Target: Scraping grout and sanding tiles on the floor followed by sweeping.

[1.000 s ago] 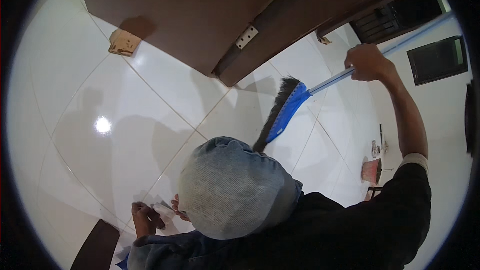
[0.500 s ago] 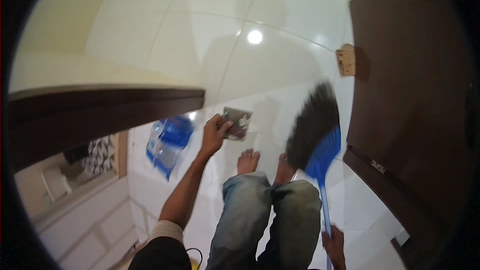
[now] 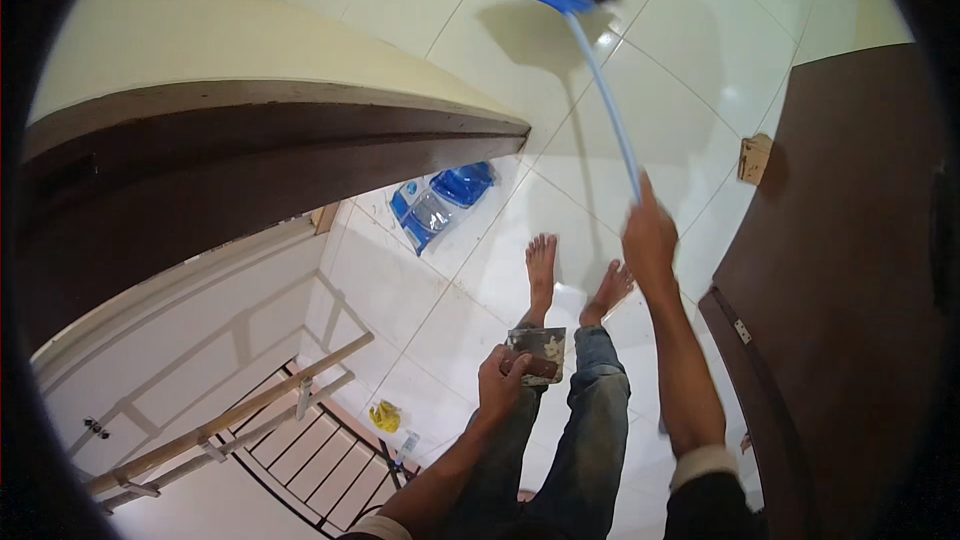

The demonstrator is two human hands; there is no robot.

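Observation:
My right hand [image 3: 650,240] is closed round the pale blue handle of a broom [image 3: 607,100]. Its blue head with dark bristles stretches out ahead of me, and its shadow falls on the tiles; I cannot tell whether the bristles touch them. Near my knees, my left hand [image 3: 496,380] grips a wide putty knife [image 3: 543,345] with a brownish-red handle. Pale smears mark its flat metal blade.
A dark brown door [image 3: 840,220] stands at right, with a cardboard piece [image 3: 755,158] beside it. On the left are a dark door frame [image 3: 260,145], a blue-and-clear plastic package [image 3: 432,210], a yellow crumpled item [image 3: 384,416] and a wooden ladder-like frame [image 3: 250,418].
The broom has swung from low at my right to far ahead, and my right arm has reached forward. My left hand has drawn the putty knife back towards my knees. The view has shifted.

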